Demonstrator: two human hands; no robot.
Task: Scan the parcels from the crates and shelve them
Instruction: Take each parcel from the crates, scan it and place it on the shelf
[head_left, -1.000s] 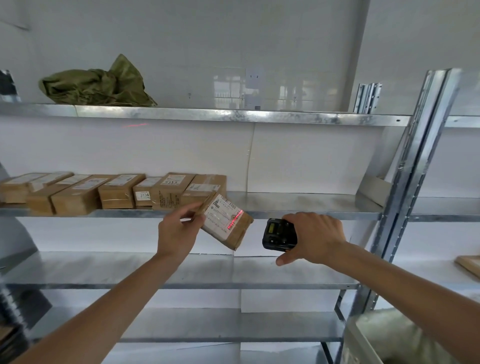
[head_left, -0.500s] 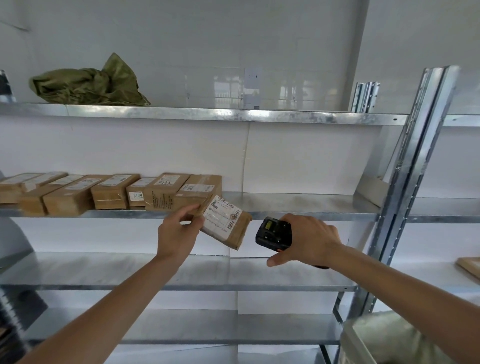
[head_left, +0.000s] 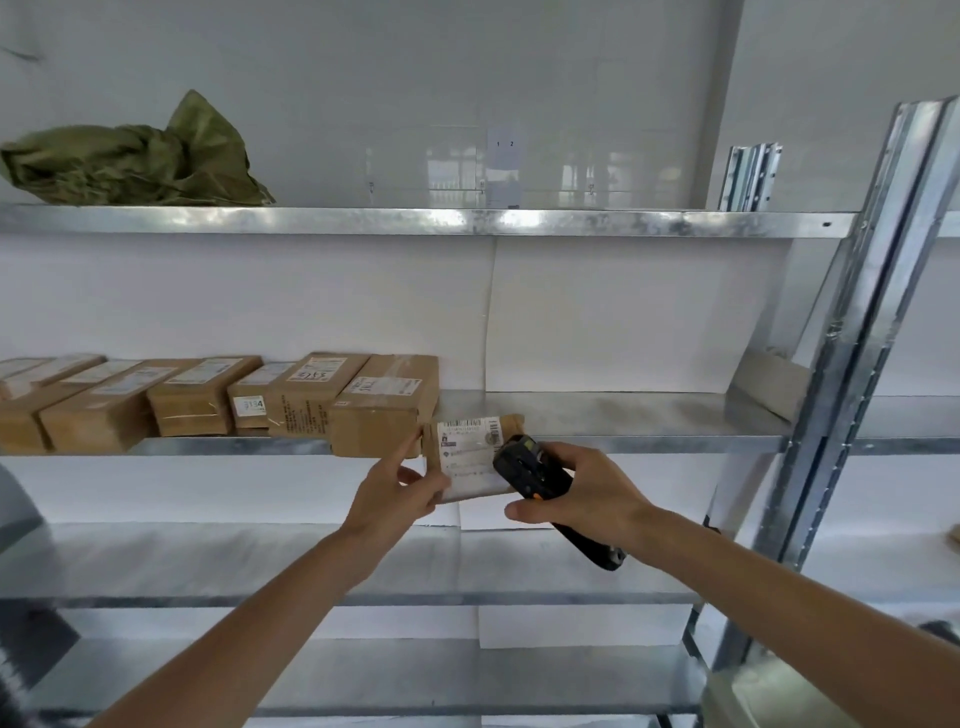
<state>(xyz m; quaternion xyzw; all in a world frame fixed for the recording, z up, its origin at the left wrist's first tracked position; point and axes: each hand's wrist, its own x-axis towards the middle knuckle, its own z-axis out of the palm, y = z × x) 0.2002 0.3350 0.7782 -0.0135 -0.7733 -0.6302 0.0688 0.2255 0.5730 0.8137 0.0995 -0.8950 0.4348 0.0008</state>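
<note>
The left hand (head_left: 395, 493) pinches the parcel (head_left: 470, 457) at its left end, just off the shelf's front edge (head_left: 649, 442), beside the row's right end; the right hand (head_left: 587, 493) grips the scanner (head_left: 535, 475).

A crumpled olive-green sack (head_left: 130, 161) is seen lying at the left end of the top level of the metal racking, and a short bundle of galvanised metal rails (head_left: 750, 176) is stood upright near the right end of that level, against the white wall (head_left: 467, 78). On the wall between them a small pale sheet marked with two digits (head_left: 505, 148) is fixed, its print too small to be read with certainty
</note>
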